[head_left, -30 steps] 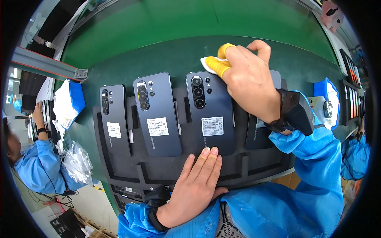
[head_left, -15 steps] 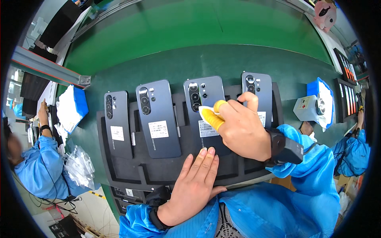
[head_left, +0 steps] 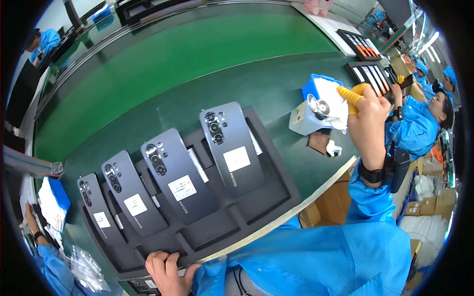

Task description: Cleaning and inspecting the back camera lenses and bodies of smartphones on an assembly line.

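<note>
Several dark blue-grey smartphones (head_left: 233,137) lie in a row, backs up, on a black foam tray (head_left: 212,237). Each carries a white label and a camera block. My left hand (head_left: 168,274) grips the tray's front edge, its fingers bent over the rim. Far to the right, my right hand (head_left: 369,116) is over white wipes (head_left: 330,91) in a blue box (head_left: 309,89). Yellow finger cots cover some fingertips. Its index finger is stretched out against the wipes, apart from the thumb, and no held thing shows.
A whitish dispenser (head_left: 302,121) with a round metal top stands before the blue box. Beside it lie a brown pad (head_left: 318,142) and a crumpled white wipe (head_left: 334,149). Another box of wipes (head_left: 52,204) and a co-worker's arm (head_left: 34,227) are at the left.
My right hand has left the phone it was wiping and moved right to the wipes. My left hand went from the tray's middle to its front edge. The view has turned right.
</note>
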Demonstrator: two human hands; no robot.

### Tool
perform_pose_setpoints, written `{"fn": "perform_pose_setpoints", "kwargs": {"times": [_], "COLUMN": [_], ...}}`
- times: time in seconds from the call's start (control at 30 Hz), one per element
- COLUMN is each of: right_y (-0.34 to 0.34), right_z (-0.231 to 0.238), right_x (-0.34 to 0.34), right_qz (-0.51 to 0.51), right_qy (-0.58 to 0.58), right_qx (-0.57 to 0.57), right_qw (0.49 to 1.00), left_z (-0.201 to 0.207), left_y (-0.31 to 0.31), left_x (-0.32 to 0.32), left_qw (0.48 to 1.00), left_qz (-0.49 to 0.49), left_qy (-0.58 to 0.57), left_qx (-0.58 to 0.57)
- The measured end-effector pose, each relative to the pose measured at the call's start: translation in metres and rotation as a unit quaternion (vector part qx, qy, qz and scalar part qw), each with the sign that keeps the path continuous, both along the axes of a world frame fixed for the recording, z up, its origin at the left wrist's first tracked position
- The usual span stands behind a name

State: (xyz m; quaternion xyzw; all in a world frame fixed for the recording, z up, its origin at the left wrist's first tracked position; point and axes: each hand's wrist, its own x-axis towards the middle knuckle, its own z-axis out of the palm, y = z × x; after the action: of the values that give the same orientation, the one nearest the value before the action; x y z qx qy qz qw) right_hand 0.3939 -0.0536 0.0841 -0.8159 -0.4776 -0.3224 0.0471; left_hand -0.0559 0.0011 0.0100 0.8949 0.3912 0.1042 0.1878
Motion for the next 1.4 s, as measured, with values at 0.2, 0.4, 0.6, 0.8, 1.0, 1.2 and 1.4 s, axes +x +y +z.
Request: {"fn": "perform_pose_setpoints", "kwargs": {"times": [0.2,0.4,0.6,0.8,1.0,1.2,1.4], "right_y": [-0.012,0.017,0.102,0.137,0.149,0.18,0.227], "right_z": [-0.028,0.001,-0.032,-0.063,-0.042,-0.08,-0.087], "right_x": [-0.01,-0.04,-0.124,-0.148,-0.153,-0.218,-0.234], "right_qz": [0.056,0.138,0.369,0.44,0.418,0.605,0.597], "right_qy": [0.035,0.066,0.156,0.145,0.113,0.08,0.024], "right_qx": [-0.025,0.018,-0.05,-0.083,-0.103,-0.044,0.015], "right_qw": [0.998,0.988,0.915,0.882,0.895,0.791,0.802], "left_z": [-0.033,-0.032,-0.018,0.0,-0.012,-0.015,-0.013], "left_y": [0.006,-0.001,0.0,0.022,0.026,0.026,0.029], "left_x": [0.007,0.028,0.025,0.027,0.034,0.034,0.032], "left_qw": [0.989,0.989,0.996,0.998,0.997,0.995,0.993], "left_qz": [-0.011,-0.002,-0.004,0.037,0.074,0.096,0.109], "left_qy": [-0.076,-0.099,-0.081,-0.05,-0.006,-0.017,-0.041], "left_qx": [0.126,0.109,0.044,0.026,-0.001,0.001,-0.014]}}
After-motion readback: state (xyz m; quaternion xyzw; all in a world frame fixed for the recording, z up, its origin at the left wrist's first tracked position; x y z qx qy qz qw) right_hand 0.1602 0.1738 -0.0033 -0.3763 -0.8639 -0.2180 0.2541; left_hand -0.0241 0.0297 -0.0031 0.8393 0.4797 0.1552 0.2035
